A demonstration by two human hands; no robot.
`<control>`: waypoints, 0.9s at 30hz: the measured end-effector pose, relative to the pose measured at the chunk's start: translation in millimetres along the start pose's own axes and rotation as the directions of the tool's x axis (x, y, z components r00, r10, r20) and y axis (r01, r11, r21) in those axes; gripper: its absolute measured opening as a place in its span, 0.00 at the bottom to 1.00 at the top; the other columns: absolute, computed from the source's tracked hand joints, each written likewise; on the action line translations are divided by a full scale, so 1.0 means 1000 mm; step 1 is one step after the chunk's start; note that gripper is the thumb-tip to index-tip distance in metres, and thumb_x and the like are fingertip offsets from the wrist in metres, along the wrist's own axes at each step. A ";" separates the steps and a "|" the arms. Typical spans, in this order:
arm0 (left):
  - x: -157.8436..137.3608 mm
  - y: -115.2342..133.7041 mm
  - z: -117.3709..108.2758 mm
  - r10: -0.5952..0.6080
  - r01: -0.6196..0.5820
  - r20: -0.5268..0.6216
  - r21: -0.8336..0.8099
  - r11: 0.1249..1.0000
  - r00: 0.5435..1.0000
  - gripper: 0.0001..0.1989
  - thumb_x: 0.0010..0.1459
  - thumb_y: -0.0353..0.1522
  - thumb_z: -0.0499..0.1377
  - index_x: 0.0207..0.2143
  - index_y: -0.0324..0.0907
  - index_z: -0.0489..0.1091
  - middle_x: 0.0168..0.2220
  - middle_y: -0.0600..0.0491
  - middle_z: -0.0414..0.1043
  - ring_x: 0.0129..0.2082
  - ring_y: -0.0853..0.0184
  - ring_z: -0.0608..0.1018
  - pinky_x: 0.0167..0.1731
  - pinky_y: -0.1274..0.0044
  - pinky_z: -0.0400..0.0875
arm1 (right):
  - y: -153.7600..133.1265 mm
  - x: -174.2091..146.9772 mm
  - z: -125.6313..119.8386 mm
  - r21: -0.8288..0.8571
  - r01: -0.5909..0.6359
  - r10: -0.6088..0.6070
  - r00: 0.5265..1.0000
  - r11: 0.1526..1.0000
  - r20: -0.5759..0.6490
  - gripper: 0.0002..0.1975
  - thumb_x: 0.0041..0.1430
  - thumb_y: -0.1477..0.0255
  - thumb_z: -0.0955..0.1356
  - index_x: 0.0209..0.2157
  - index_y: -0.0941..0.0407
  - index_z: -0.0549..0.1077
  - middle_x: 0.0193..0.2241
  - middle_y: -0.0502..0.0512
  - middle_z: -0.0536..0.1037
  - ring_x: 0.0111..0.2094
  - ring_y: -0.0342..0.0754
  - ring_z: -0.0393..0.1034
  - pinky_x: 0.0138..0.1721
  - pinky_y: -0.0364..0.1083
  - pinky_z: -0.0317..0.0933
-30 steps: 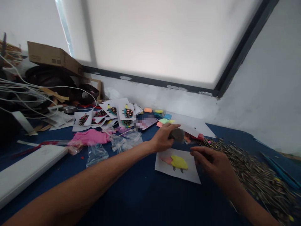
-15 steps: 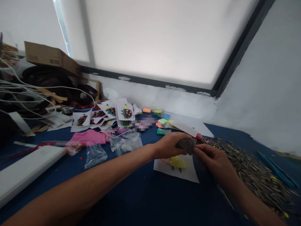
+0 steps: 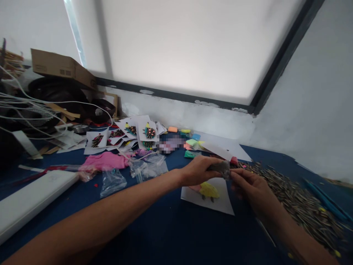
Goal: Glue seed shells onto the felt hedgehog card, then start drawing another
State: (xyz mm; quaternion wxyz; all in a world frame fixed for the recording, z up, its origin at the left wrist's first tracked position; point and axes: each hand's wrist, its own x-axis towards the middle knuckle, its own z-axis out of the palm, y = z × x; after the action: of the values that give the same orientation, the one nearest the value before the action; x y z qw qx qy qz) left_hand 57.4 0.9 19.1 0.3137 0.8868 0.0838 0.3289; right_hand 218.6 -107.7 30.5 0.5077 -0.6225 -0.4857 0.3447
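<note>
Since a second ago the hands have come together: the right hand point(image 3: 249, 183), then apart from the grey lump point(image 3: 223, 169), now meets it, moving the work from the sheet to the lump. The left hand point(image 3: 197, 171) grips the lump above the far edge of the white sheet point(image 3: 221, 204), while the right hand's fingertips pinch its right end; whether a bit is coming loose cannot be told. Below, the sheet lies on the blue desk point(image 3: 162, 228), bearing a yellow shape point(image 3: 209, 190) with dark legs, its pink end partly hidden by the left hand. Beyond the right hand spreads a pile of thin sticks point(image 3: 292, 195); further left lie pink clay point(image 3: 104, 162) and cards with spiky figures point(image 3: 149, 131).
</note>
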 end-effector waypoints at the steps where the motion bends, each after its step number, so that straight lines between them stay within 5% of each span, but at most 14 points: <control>1: 0.000 0.001 -0.001 -0.001 0.001 0.011 0.014 1.000 1.000 0.10 0.59 0.30 0.59 0.44 0.37 0.73 0.38 0.50 0.76 0.35 0.70 0.75 0.34 0.80 0.65 | 0.000 0.000 0.000 -0.018 -0.004 0.004 1.000 1.000 0.006 0.22 0.42 0.53 0.74 0.31 0.57 0.76 0.16 0.46 0.68 0.16 0.38 0.58 0.17 0.40 0.52; 16: 0.002 -0.002 0.001 0.030 -0.032 0.019 0.125 0.992 0.999 0.04 0.59 0.29 0.59 0.34 0.37 0.72 0.33 0.51 0.74 0.32 0.71 0.73 0.33 0.79 0.63 | 0.001 0.001 -0.001 -0.114 0.017 -0.025 0.998 0.993 -0.062 0.22 0.46 0.54 0.71 0.34 0.58 0.76 0.16 0.47 0.70 0.16 0.40 0.59 0.16 0.41 0.53; 21: 0.001 -0.005 0.003 -0.027 0.028 -0.013 0.097 0.995 1.000 0.06 0.59 0.31 0.59 0.33 0.37 0.71 0.29 0.53 0.72 0.28 0.73 0.70 0.28 0.80 0.60 | 0.002 0.001 -0.002 -0.148 0.153 -0.181 0.964 0.977 -0.194 0.19 0.46 0.58 0.72 0.37 0.56 0.77 0.30 0.56 0.79 0.22 0.44 0.67 0.17 0.42 0.57; 27: 0.000 -0.002 0.003 -0.058 0.059 -0.015 0.034 0.998 0.998 0.06 0.59 0.32 0.59 0.33 0.36 0.72 0.28 0.54 0.71 0.27 0.74 0.69 0.27 0.81 0.59 | 0.000 -0.004 0.000 -0.300 0.291 -0.360 0.909 0.909 -0.211 0.10 0.49 0.62 0.72 0.29 0.54 0.76 0.26 0.53 0.77 0.27 0.48 0.69 0.28 0.46 0.64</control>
State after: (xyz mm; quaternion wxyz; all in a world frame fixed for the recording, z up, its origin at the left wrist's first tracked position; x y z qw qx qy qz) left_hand 59.8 1.2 15.9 0.3074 0.8868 0.1175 0.3244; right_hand 217.3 -111.3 30.4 0.5315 -0.6333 -0.5532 0.1021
